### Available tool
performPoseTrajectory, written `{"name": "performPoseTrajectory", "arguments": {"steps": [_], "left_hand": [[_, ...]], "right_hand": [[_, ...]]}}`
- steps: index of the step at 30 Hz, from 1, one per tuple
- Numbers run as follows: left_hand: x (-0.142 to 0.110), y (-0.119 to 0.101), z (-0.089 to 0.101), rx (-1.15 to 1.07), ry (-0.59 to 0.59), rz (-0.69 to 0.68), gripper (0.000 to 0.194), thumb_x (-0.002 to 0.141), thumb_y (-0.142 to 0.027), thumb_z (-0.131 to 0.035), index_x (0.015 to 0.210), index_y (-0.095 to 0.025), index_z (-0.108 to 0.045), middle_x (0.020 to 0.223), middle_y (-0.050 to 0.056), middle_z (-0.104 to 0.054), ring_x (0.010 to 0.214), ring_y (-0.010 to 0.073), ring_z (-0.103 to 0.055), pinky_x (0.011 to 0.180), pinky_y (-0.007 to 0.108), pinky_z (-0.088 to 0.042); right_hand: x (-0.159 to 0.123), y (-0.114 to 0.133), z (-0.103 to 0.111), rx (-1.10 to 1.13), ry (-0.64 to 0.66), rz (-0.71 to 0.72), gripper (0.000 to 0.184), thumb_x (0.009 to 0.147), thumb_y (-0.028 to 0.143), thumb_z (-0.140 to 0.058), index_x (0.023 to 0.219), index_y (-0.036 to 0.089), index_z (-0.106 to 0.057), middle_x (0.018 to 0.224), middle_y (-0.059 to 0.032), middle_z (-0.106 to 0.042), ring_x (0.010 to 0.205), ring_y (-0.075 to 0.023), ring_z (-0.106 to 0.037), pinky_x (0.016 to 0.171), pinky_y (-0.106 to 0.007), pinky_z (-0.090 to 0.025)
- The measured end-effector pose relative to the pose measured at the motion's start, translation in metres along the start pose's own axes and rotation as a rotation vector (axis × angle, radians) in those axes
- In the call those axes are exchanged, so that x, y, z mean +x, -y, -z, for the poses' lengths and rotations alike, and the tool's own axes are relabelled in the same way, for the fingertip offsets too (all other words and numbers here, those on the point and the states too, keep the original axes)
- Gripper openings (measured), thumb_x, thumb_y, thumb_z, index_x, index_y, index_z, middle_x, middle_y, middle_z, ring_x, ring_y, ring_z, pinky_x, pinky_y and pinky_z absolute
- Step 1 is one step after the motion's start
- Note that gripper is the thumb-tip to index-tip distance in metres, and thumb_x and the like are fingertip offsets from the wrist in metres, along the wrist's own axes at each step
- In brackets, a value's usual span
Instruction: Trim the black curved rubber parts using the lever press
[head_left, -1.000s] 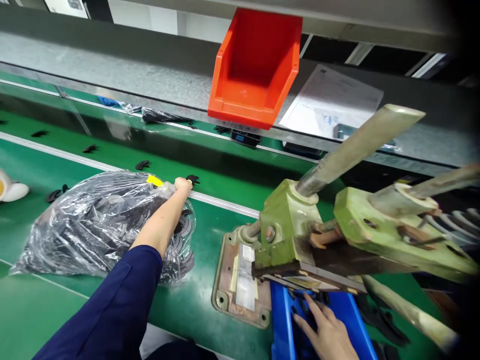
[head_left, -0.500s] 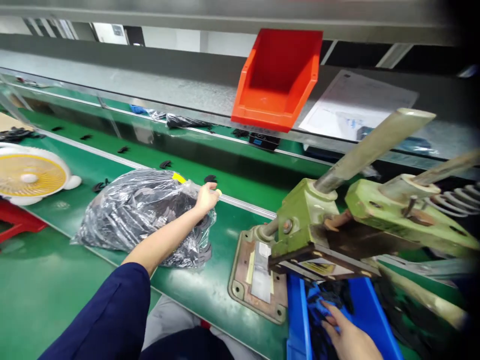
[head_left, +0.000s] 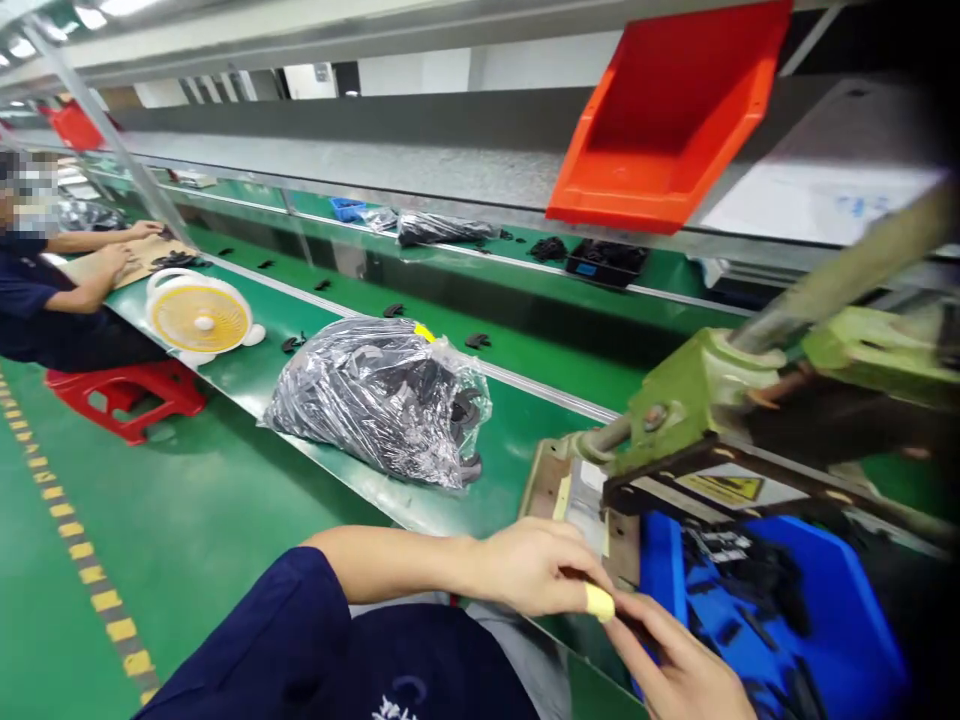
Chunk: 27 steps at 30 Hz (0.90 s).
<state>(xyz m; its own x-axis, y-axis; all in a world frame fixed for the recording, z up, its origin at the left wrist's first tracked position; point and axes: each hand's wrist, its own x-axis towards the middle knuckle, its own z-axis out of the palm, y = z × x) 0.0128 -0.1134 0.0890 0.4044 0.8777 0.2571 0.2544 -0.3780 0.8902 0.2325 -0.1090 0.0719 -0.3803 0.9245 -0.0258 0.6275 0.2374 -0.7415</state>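
Observation:
My left hand (head_left: 544, 568) is closed in front of the press base, a yellow cover (head_left: 599, 602) on its thumb. Its fingertips meet those of my right hand (head_left: 686, 665), beside the blue bin (head_left: 862, 600). Between the right fingers a small black part (head_left: 643, 634) shows, mostly hidden; what the left fingers hold, if anything, is covered. Loose black parts (head_left: 780, 570) fill the bin. The green press (head_left: 675, 400) stands over the bin's near side. Left of it lies a clear plastic bag (head_left: 367, 400) of dark curved parts.
Small black curved pieces (head_left: 478, 341) lie spaced along the green belt. A yellow-and-white fan (head_left: 201, 315) rests on the bench farther left. An orange bin (head_left: 667, 130) sits on the shelf above. At far left a co-worker (head_left: 45, 290) works, near a red stool (head_left: 127, 395).
My left hand has come from beside the belt, over the bag, to meet my right hand. The right hand has risen out of the blue bin. The view has swung left.

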Motion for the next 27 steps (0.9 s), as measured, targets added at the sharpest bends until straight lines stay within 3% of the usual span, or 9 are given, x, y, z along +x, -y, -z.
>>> {"name": "performPoseTrajectory", "arguments": {"steps": [3, 7, 10, 15, 27], "left_hand": [[-0.005, -0.001, -0.004, -0.017, -0.115, -0.040, 0.018, 0.089, -0.027, -0.063, 0.088, -0.015, -0.076, 0.088, 0.009, -0.072, 0.086, 0.0180, -0.067, 0.082, 0.027, -0.053], [-0.011, 0.000, -0.003, -0.116, -0.214, 0.005, 0.013, 0.088, -0.025, -0.065, 0.088, -0.017, -0.075, 0.088, 0.008, -0.071, 0.084, 0.0163, -0.067, 0.078, 0.027, -0.053], [-0.013, 0.001, -0.004, -0.095, -0.233, -0.041, 0.009, 0.087, -0.021, -0.066, 0.089, -0.018, -0.074, 0.090, 0.007, -0.070, 0.086, 0.0157, -0.066, 0.079, 0.028, -0.053], [-0.017, 0.008, -0.010, -0.091, -0.256, -0.082, 0.004, 0.086, -0.017, -0.068, 0.089, -0.017, -0.070, 0.093, 0.007, -0.069, 0.085, 0.0148, -0.067, 0.072, 0.026, -0.055], [-0.025, 0.019, -0.017, -0.037, -0.213, -0.074, 0.007, 0.085, -0.011, -0.068, 0.088, -0.017, -0.068, 0.091, 0.005, -0.069, 0.085, 0.0130, -0.067, 0.076, 0.025, -0.056]], "right_hand": [[-0.001, 0.030, -0.003, 0.093, -0.029, -0.016, 0.034, 0.080, 0.056, -0.062, 0.095, 0.027, -0.073, 0.102, -0.0067, -0.075, 0.090, -0.0242, -0.071, 0.084, -0.035, -0.059], [-0.004, 0.033, -0.012, 0.382, -0.158, -0.105, 0.028, 0.077, 0.046, -0.071, 0.093, 0.023, -0.072, 0.090, -0.0071, -0.074, 0.080, -0.0212, -0.068, 0.079, -0.036, -0.057], [-0.007, 0.026, -0.023, 0.508, -0.208, -0.131, 0.030, 0.078, 0.048, -0.070, 0.093, 0.022, -0.070, 0.086, -0.0062, -0.072, 0.075, -0.0183, -0.066, 0.071, -0.033, -0.056], [-0.013, 0.018, -0.033, 0.576, -0.262, -0.072, 0.021, 0.077, 0.043, -0.072, 0.086, 0.024, -0.071, 0.092, -0.0047, -0.070, 0.090, -0.0182, -0.065, 0.085, -0.035, -0.053], [-0.023, 0.013, -0.043, 0.716, -0.283, -0.163, 0.016, 0.074, 0.032, -0.077, 0.087, 0.026, -0.073, 0.087, -0.0010, -0.070, 0.081, -0.0143, -0.062, 0.074, -0.029, -0.050]]}}
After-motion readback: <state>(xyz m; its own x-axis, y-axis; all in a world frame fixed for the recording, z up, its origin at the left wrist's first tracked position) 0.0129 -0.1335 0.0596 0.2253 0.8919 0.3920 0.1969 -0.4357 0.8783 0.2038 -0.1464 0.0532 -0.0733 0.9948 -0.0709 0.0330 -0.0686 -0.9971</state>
